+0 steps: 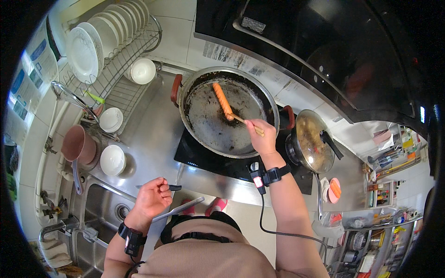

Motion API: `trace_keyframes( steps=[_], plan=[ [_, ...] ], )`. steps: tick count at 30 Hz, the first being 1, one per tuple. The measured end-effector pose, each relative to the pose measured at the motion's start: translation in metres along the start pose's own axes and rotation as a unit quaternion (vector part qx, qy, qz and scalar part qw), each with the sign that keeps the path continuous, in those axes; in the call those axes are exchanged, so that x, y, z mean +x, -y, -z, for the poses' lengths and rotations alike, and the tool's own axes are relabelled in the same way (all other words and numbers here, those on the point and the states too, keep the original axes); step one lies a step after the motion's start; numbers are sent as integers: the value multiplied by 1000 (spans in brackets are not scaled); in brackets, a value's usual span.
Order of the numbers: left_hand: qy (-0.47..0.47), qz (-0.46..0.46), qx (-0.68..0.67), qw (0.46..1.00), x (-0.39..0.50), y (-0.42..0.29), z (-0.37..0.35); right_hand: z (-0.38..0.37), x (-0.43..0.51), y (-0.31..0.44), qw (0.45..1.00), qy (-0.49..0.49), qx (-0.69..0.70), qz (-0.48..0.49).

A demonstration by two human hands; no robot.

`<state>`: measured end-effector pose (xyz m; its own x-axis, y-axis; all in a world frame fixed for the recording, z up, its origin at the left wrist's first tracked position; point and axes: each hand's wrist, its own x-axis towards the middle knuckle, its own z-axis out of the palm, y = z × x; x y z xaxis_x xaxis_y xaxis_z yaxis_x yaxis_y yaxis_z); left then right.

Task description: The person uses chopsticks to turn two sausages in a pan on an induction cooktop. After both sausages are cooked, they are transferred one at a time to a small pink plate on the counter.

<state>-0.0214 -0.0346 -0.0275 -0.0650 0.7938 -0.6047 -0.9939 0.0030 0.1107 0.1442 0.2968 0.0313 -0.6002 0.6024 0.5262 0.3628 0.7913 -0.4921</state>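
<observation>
My right hand [261, 136] grips a pair of wooden chopsticks [240, 119] over a wide, dark-stained metal pan [212, 127] with red handles. The chopstick tips meet the near end of an orange sausage [222, 99] with slanting cuts; whether they pinch it, I cannot tell. The pan stands on a black cooktop [215, 161]. To the left, my left hand [154, 197] is raised with its palm turned up and fingers loosely curled, apparently holding nothing. Behind it shows the black handle of a knife [175, 187]; most of its blade is hidden.
A glass-lidded frying pan [314, 142] stands right of the large pan. Beyond it, a pink dish [333, 199] holds orange sausage. At left are a white bowl [113, 160], a pink saucepan [79, 144], a steel sink [104, 198] and a plate rack [127, 55]. A range hood [313, 69] overhangs the back.
</observation>
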Motion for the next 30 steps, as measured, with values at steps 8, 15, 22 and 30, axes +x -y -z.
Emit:
trace_keyframes(
  steps=[8, 15, 22, 30],
  plan=[
    [-3, -3, -3, 1000, -3, 0, 0, -3, 5, -1, 1000, -10, 20, 4],
    [0, 2, -1, 1000, 0, -1, -2, -3, 6, 4, 1000, -7, 7, 19],
    [-5, -5, 4, 1000, -1, -1, -3, -3, 7, 4, 1000, -10, -4, 28],
    [-4, -2, 6, 1000, -1, -1, -3, -3, 7, 4, 1000, -4, -1, 18]
  ],
)
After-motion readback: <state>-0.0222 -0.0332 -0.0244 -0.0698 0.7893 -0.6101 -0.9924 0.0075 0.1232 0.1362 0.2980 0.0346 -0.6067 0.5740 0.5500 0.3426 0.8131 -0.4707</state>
